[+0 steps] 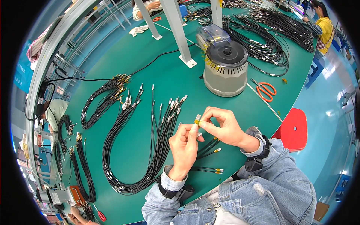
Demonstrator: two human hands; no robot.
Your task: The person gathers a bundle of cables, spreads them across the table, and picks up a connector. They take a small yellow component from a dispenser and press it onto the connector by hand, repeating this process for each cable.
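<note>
Near the middle of the green table, my left hand pinches a cable connector with a silvery end pointing up. A bit of yellow tape sits around the connector just below that end. My right hand comes in from the right, thumb and forefinger closed together at the tape. Behind my left hand lies a looped bundle of black cables with pale connector ends. Several cables with yellow-taped ends stick out beneath my hands. How the held cable runs is hidden by my fingers.
A round tape dispenser stands beyond my hands, beside grey metal posts. Orange-handled scissors lie to its right. More cable bundles cover the far table and left side. A red stool is at right. Other people work around.
</note>
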